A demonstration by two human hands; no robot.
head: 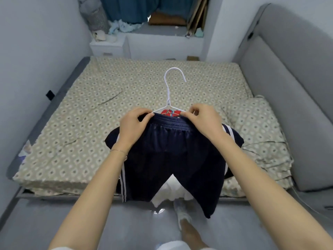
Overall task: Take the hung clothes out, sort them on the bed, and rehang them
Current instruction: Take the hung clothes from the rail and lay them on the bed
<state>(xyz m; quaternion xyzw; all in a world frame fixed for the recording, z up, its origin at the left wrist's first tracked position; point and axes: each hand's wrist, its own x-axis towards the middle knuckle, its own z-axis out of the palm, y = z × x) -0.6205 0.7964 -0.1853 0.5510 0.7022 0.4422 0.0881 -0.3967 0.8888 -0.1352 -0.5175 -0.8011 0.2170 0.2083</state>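
Dark navy shorts (173,156) with white side stripes hang in front of me above the near edge of the bed (100,105). My left hand (134,127) pinches the left end of the waistband and my right hand (203,121) pinches the right end. A white wire hanger (169,94) rises from between my hands, its hook pointing away over the bed. A red and blue label (170,112) shows inside the waistband. Something white (171,192) lies under the shorts at the bed edge.
The bed has a patterned beige sheet and a pillow (259,138) in the same cloth at right. A grey padded headboard (288,98) runs along the right. A white nightstand (108,46) and a grey basket (93,15) stand beyond the bed.
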